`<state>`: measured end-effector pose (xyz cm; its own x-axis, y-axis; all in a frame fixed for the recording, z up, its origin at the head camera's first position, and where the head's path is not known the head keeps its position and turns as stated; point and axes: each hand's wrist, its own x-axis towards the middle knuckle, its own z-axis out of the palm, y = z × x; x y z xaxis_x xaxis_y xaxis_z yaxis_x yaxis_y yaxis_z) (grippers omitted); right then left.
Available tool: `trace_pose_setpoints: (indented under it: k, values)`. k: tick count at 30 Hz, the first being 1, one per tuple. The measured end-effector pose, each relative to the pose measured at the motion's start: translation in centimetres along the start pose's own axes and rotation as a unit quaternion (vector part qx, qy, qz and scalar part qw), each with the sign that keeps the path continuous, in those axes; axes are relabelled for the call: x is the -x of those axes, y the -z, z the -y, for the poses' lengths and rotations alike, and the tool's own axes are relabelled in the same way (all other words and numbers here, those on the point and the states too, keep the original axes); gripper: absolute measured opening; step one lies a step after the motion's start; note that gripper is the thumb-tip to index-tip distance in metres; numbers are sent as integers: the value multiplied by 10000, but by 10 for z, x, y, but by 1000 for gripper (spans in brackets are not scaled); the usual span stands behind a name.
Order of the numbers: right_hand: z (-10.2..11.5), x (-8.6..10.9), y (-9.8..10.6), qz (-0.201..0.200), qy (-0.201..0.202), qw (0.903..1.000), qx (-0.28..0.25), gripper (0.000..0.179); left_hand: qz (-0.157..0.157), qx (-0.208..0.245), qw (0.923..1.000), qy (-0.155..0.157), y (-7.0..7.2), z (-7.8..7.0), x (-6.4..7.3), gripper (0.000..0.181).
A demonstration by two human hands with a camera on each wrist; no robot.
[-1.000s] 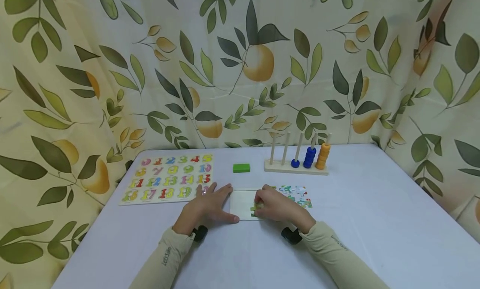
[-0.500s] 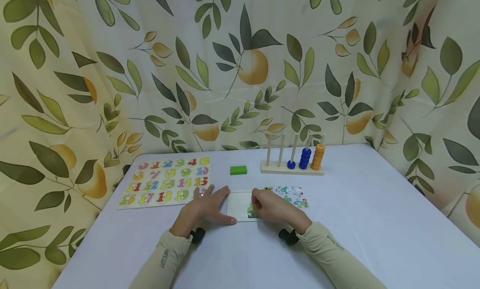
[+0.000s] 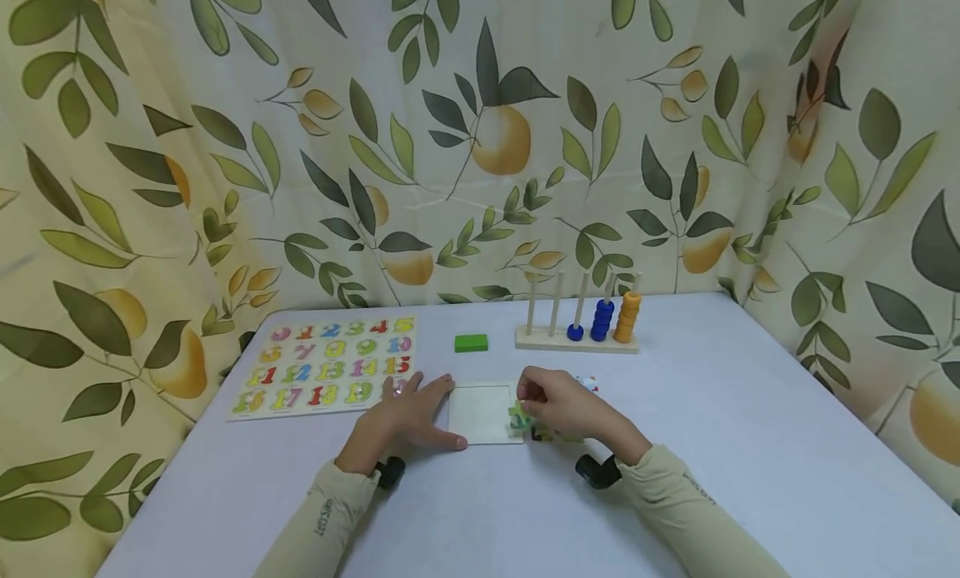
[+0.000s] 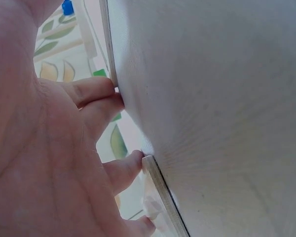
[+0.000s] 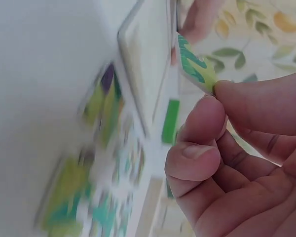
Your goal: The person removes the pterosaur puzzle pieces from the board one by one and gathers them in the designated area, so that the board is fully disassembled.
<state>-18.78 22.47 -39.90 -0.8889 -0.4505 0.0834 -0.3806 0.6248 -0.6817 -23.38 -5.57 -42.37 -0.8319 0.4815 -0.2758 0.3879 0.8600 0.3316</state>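
My right hand [image 3: 558, 401] pinches a green jigsaw piece [image 5: 193, 64] between thumb and index finger. In the right wrist view the piece stands tilted, raised above the table. In the head view it overlaps the right rim of a shallow white puzzle tray [image 3: 483, 413], whose inside is bare. My left hand [image 3: 408, 416] lies with its fingers spread, the index fingertip and thumb at the tray's left edge. Its other fingertips reach the corner of a number board [image 3: 324, 368]. Loose jigsaw pieces [image 5: 71, 190] lie right of the tray, partly hidden under my right hand in the head view.
Behind the tray lies a green block [image 3: 471, 343]. A wooden peg stand [image 3: 576, 341] with blue and orange rings stands at the back right. A leaf-patterned curtain [image 3: 480, 186] hangs behind the white table [image 3: 465, 511].
My right hand has moved slightly right, taking the green jigsaw piece from inside the tray to its right rim. The tray's inside now shows bare. My left hand stays at the tray's edge.
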Motion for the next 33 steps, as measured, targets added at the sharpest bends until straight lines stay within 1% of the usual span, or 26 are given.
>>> trace_pose_setpoints:
  k: [5, 9, 15, 18, 21, 23, 28, 30, 33]
  values:
    - [-10, 18, 24, -153, -288, 9995, 12, 8, -64, -26, 10000, -66, 3, 0, 3, 105]
    - [-21, 32, 41, -256, -593, 9979, -15, 7, -80, -50, 9999, -81, 4, 2, 3, 105]
    - [-40, 57, 56, -249, -1008, 9946, -93, 7, 39, -11, 9999, -110, 3, 1, 2, 106]
    - [-48, 68, 59, -242, -1135, 9932, -80, 7, 83, 12, 9998, -156, -1, 2, -1, 108]
    - [-54, 71, 61, -203, -1259, 9918, -54, 7, 32, 24, 9998, -182, -3, 7, -6, 111]
    - [-58, 73, 62, -146, -1271, 9918, -53, 7, 18, 46, 9998, -201, -6, 10, -9, 113]
    - [-64, 74, 57, -96, -1122, 9936, -57, 7, 11, 90, 9998, -172, -1, 6, -4, 111]
    - [-66, 73, 53, -127, -1145, 9933, -8, 7, 38, 94, 9998, -144, 2, 2, 0, 109]
    - [-67, 73, 48, -162, -1216, 9923, 191, 8, 62, 126, 9998, -158, 2, -1, 3, 107]
